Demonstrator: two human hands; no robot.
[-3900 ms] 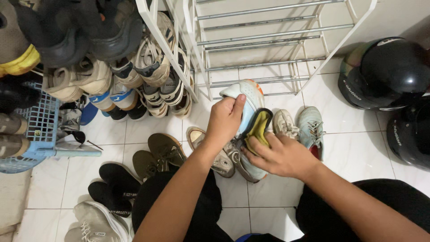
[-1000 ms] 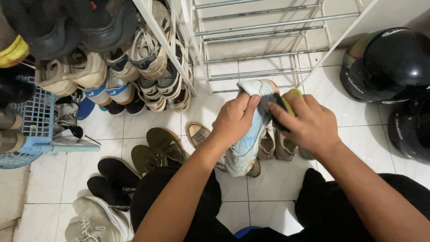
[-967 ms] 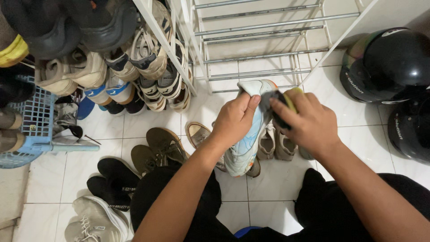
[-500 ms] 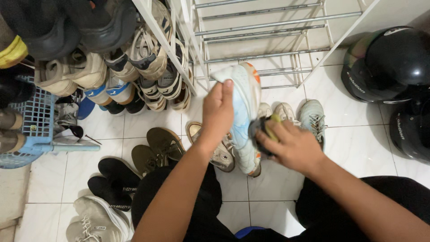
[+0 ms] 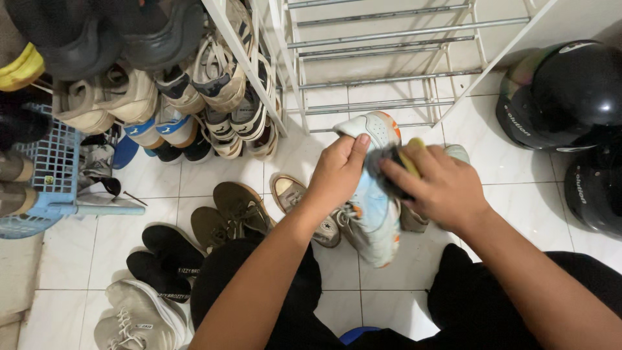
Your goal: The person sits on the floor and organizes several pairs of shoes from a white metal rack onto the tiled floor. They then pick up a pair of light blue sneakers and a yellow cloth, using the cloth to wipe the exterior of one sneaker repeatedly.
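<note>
Not much was found here, just a few printed labels. A strip of white lettering (image 5: 515,126) was seen low on the black helmet (image 5: 564,84), well off to the right of the right hand (image 5: 440,188). A similar white strip (image 5: 578,192) was printed on the second black helmet (image 5: 599,201), just below the first. Small white print marks (image 5: 173,273) were spotted on the black slides (image 5: 162,243), down-left of the left hand (image 5: 337,172). A round patch (image 5: 326,225) was noted on the tan sneaker (image 5: 291,194) under that wrist.
</note>
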